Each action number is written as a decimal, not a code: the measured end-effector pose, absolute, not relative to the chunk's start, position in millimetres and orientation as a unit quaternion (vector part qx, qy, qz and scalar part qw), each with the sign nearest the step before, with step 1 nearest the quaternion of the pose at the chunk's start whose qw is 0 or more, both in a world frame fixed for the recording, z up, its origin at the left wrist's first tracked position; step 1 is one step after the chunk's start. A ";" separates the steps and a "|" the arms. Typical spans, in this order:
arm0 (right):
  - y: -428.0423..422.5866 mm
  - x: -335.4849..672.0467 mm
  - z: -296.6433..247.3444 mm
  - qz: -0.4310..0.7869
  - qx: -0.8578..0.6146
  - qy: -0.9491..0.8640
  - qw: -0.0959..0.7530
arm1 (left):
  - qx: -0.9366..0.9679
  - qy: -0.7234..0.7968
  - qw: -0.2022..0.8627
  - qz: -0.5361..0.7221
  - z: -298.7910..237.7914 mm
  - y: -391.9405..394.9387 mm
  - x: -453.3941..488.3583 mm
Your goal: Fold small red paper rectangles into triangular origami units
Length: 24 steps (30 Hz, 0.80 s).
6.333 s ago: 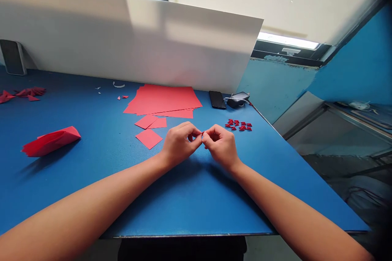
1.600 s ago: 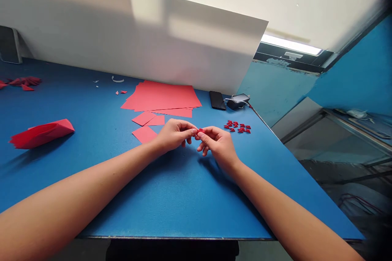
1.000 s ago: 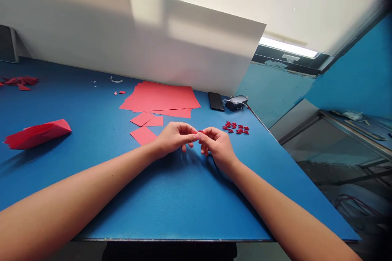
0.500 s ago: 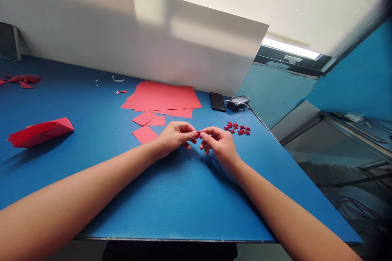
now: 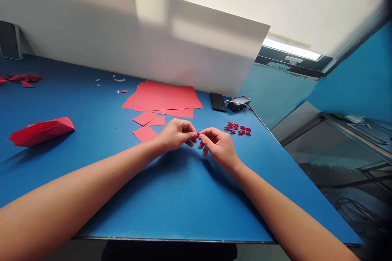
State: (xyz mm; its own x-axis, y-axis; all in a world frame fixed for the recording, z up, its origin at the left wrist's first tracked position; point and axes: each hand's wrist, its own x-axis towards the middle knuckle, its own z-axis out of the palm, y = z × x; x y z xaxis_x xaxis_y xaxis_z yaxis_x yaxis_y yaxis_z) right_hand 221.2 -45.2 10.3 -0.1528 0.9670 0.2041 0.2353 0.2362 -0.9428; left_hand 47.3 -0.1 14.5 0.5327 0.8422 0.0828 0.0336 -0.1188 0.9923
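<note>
Between the fingertips of both hands is a small folded piece of red paper (image 5: 198,135), mostly covered by my fingers. My left hand (image 5: 179,133) pinches its left end with thumb and forefinger. On its other end my right hand (image 5: 218,143) is closed in a similar pinch. Small folded red paper triangles (image 5: 237,128) lie in a group just beyond my right hand. Beside my left wrist are a few red paper rectangles (image 5: 145,133), one partly behind the hand. A stack of larger red sheets (image 5: 168,96) lies farther back.
A black phone (image 5: 218,102) and a dark device with a white cable (image 5: 239,103) sit at the back right of the blue table (image 5: 171,195). A folded red paper form (image 5: 43,131) stands at left. Behind rises a white board (image 5: 101,36).
Less of the red piece shows between my fingertips now. Both hands stay in nearly the same place, and the view has shifted slightly.
</note>
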 end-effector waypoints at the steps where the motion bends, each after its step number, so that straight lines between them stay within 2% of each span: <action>1: -45.0 223.4 12.3 0.392 -0.473 -0.661 0.431 | 0.682 0.341 0.549 0.341 15.8 0.3 46.5; 6: -40.9 234.1 15.1 0.327 -0.509 -0.724 0.331 | 0.790 0.357 0.400 0.297 14.2 0.0 46.3; 9: -39.7 234.2 12.5 0.347 -0.511 -0.708 0.343 | 0.769 0.353 0.444 0.294 9.2 0.2 47.9; 13: -38.9 229.3 9.9 0.471 -0.484 -0.628 0.387 | 0.674 0.359 0.568 0.306 6.0 0.5 49.1; 16: -37.7 227.7 9.7 0.517 -0.470 -0.590 0.406 | 0.646 0.337 0.610 0.310 6.6 -0.6 49.5; 19: -37.2 229.3 10.6 0.501 -0.480 -0.597 0.403 | 0.654 0.337 0.601 0.311 7.3 -1.1 49.6; 24: -39.3 232.7 11.6 0.378 -0.508 -0.689 0.352 | 0.702 0.356 0.536 0.306 7.1 0.3 48.3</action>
